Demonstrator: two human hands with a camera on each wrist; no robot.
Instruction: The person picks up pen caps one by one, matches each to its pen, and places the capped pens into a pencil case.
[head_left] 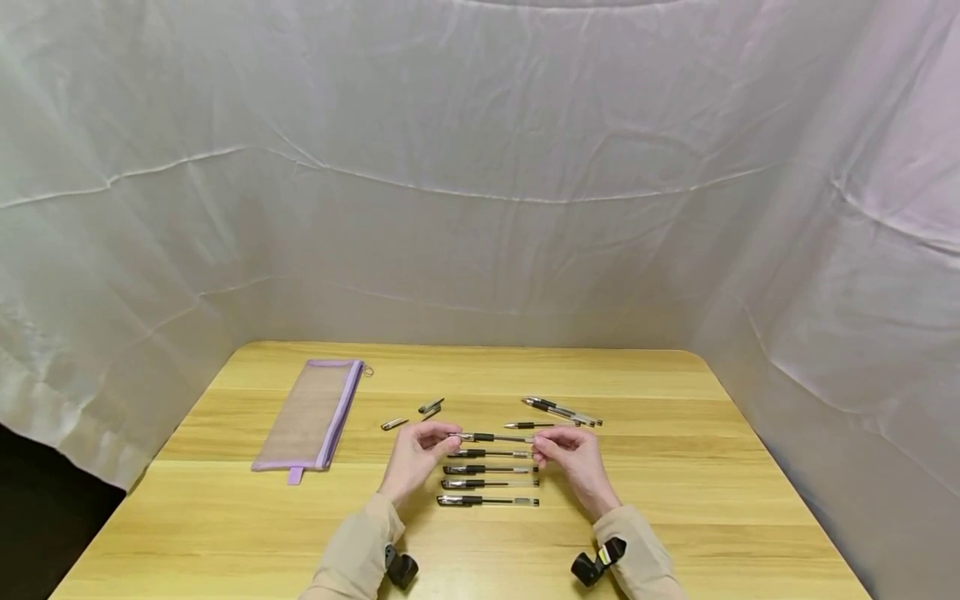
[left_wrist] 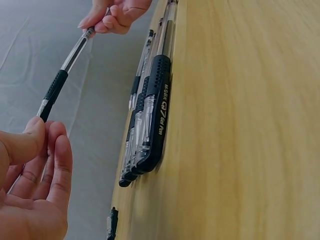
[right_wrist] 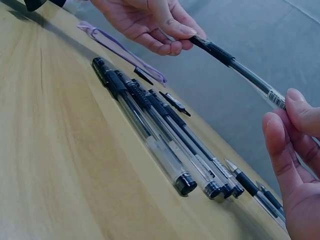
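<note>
Both hands hold one black gel pen (head_left: 484, 437) level between them, raised over the wooden table. My left hand (head_left: 417, 457) pinches its capped end between thumb and fingers. At the opposite, clear-barrelled end, my right hand (head_left: 576, 463) grips with thumb and fingertips. The dark rubber grip (left_wrist: 56, 86) of this pen shows between the hands in the left wrist view. Below it, several capped gel pens (head_left: 487, 501) lie side by side in a row, caps to the left. In the right wrist view their row (right_wrist: 150, 132) sits beneath the held pen.
Uncapped pens (head_left: 561, 410) lie behind the right hand, tips to the left. Loose pen caps (head_left: 393, 423) are scattered behind the left hand. A purple-edged mesh zip pouch (head_left: 309, 417) lies flat at the left of the table (head_left: 712, 500). Grey-white fabric (head_left: 480, 250) surrounds the back and sides.
</note>
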